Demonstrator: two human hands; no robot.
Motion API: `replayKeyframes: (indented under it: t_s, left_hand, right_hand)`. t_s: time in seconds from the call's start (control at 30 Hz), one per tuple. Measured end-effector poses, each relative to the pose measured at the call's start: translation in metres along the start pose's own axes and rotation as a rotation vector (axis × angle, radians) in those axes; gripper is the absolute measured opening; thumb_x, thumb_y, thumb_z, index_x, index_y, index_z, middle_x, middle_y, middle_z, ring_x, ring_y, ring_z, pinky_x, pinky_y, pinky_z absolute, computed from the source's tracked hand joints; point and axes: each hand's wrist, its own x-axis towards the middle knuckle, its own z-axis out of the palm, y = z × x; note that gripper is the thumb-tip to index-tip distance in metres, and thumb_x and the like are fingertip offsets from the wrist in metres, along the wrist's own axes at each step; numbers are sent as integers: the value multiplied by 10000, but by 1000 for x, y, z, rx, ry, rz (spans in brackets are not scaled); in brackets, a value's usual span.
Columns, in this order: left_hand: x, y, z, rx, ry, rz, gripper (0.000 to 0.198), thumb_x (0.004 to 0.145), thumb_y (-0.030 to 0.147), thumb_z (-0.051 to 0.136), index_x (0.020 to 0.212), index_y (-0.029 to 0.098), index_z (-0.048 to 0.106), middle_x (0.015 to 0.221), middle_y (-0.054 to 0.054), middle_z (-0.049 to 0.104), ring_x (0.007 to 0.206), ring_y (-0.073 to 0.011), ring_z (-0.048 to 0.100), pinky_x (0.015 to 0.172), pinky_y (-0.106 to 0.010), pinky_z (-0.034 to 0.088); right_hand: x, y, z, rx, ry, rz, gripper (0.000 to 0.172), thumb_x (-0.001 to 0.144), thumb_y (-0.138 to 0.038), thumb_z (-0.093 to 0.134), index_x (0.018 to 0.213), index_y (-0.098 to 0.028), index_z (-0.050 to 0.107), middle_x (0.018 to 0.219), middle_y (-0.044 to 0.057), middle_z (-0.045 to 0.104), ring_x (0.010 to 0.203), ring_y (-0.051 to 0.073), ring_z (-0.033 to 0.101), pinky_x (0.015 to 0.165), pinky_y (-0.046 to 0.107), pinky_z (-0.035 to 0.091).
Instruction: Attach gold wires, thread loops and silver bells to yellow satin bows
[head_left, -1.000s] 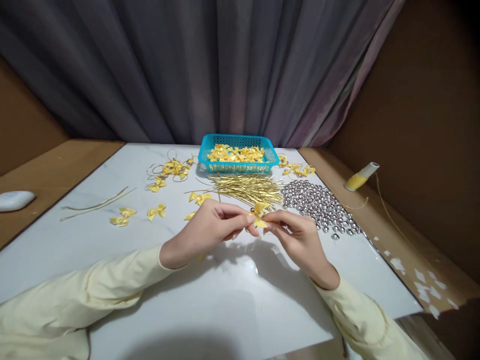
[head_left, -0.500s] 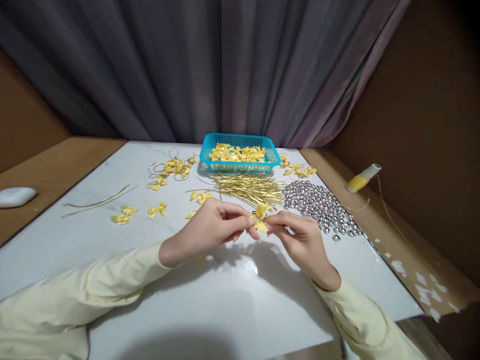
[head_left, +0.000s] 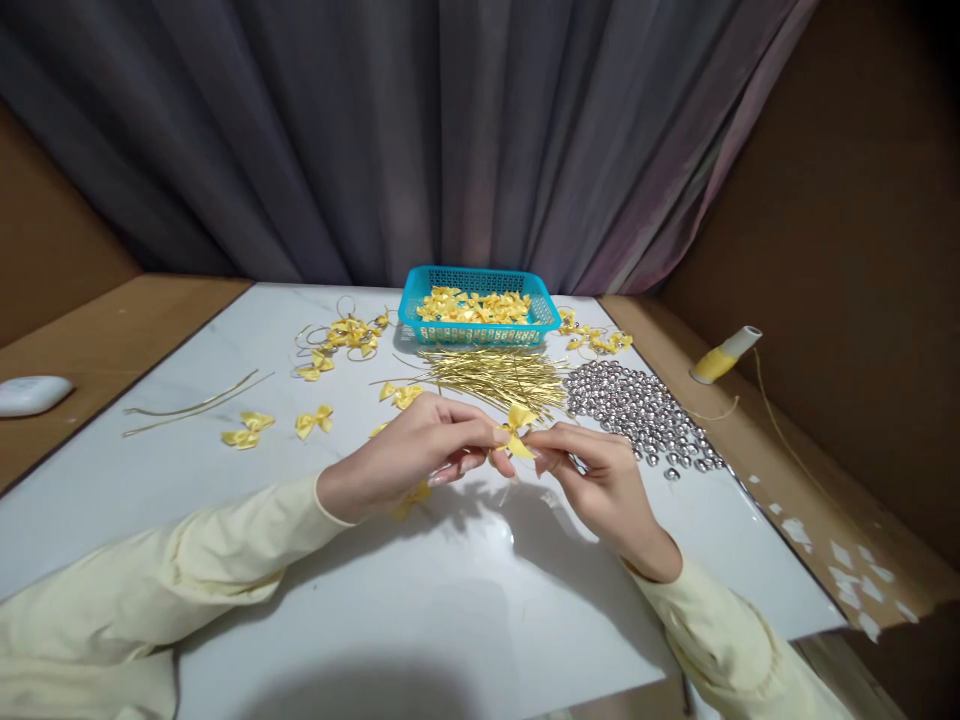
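Observation:
Both hands meet above the middle of the white board (head_left: pixel 420 600). My left hand (head_left: pixel 409 455) and my right hand (head_left: pixel 600 475) each pinch a small yellow ribbon bow (head_left: pixel 517 430) between thumb and fingertips. Another yellow bow (head_left: pixel 414 497) shows under my left hand on the board. Just behind the hands lies a bundle of gold wire ties (head_left: pixel 499 375), and to the right a heap of small silver bells (head_left: pixel 637 405). A blue basket (head_left: pixel 420 300) full of yellow bows stands at the far edge.
Loose yellow bows (head_left: pixel 247 430) and finished bows with gold loops (head_left: pixel 345 340) lie on the left of the board, with two gold strands (head_left: pixel 199 405). A yellow thread spool (head_left: pixel 724 355) and paper scraps (head_left: pixel 847 570) sit on the brown ledge at right. A white object (head_left: pixel 30 393) rests far left.
My left hand has lifted slightly and curled its fingers, uncovering a yellow bow on the board beneath it. The pinched bow stays between both hands.

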Motion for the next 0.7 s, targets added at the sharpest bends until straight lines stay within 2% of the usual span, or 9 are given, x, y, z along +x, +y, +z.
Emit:
replayKeyframes:
  t_s: [0.33,0.7]
  left_hand:
    - [9,-5,-6,-173,-106,-128,268,789,269,533,611,133,681,461,61,306,368,-34,212,330,-150,164]
    - [12,-7,-8,-244,-167,-164,276,790,229,531,582,133,685,441,62,254,371,-37,186,309,-126,163]
  right_hand:
    - [1,-4,1,77,-19,99,154,783,-143,557,822,-181,701,648,18,661,534,118,554,506,231,433]
    - [2,-2,1,121,-23,50,155,777,-121,565,826,-171,703,620,13,649,528,114,549,491,228,427]
